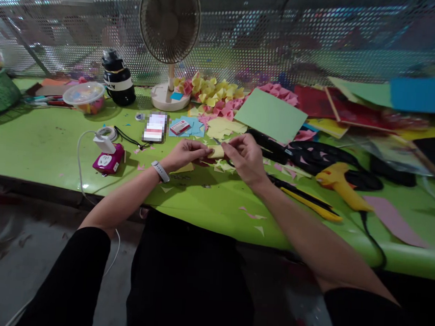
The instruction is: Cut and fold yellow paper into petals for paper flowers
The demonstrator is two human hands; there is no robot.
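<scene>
Both hands meet over the middle of the green table. Between finger and thumb, my left hand (188,154) pinches a small piece of yellow paper (217,151). My right hand (245,157) is closed at the paper's right side, its fingertips around a thin, dark pointed tool (216,141) whose tip lies over the paper. The tool's kind is too small to make out. Pale yellow sheets (225,128) lie just beyond the hands. Pink and yellow paper scraps (224,167) are scattered beneath and around them.
Behind the hands stand a fan (166,98), folded paper flowers (218,91) and a black bottle (121,83). At left are a phone (155,127) and a purple power adapter (109,161). A yellow glue gun (343,185) and a yellow-black cutter-like tool (311,203) lie by my right forearm.
</scene>
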